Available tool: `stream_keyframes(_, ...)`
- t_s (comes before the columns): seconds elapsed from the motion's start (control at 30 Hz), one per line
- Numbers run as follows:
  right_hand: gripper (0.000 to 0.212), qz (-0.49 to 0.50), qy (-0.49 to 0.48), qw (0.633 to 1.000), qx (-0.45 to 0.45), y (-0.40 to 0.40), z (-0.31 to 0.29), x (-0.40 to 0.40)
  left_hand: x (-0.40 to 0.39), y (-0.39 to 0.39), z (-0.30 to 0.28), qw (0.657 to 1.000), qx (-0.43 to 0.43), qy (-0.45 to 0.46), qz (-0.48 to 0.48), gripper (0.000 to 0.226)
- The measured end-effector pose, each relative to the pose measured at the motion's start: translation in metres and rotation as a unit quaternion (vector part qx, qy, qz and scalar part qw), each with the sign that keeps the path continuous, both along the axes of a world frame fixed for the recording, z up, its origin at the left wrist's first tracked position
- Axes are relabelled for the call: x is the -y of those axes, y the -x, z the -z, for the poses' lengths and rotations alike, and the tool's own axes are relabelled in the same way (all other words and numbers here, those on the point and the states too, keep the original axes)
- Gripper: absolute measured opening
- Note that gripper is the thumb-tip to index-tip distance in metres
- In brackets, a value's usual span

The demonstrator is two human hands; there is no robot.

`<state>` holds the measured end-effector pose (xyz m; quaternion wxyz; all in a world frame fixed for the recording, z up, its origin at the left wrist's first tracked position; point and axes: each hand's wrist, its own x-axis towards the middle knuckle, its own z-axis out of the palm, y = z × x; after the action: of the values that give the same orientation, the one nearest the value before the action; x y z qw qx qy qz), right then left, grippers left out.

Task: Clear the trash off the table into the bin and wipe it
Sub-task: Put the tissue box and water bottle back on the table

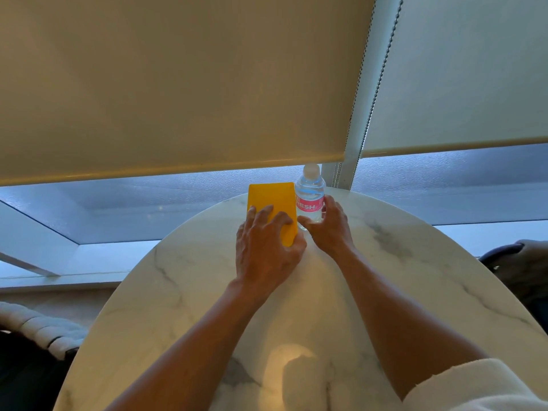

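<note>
**Both hands at the far edge of the table**

On the round marble table (385, 292), the left hand (267, 250) lies on a yellow cloth (271, 200), its fingers spread nearly flat and pressing it down. Just beside the cloth on the right stands an upright water bottle (310, 194) with a pink label. The right hand (329, 226) curls around its lower part, thumb and fingers touching it

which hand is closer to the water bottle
Right. The right hand is at the water bottle, thumb and fingers curved around its lower part. The left hand rests on the yellow cloth just left of the bottle.
</note>
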<state>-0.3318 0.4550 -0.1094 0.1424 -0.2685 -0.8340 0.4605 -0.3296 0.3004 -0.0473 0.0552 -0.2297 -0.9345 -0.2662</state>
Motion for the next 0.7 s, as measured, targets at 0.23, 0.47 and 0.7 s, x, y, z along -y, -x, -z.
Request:
stream_keyframes(0.23,0.058,-0.001,0.01,1.0,0.009,-0.001,-0.003,-0.001,0.002,-0.002,-0.001,1.0,0.011,-0.015,0.003,0.034)
stream_keyframes(0.47,0.075,-0.018,0.055,0.998,0.019,-0.007,-0.013,-0.009,0.003,0.008,-0.024,0.964,0.17,-0.137,-0.153,0.07)
stream_keyframes(0.7,0.056,-0.025,0.079,0.996,0.014,-0.011,-0.016,-0.009,0.012,0.022,-0.017,0.923,0.3,-0.188,-0.148,0.074)
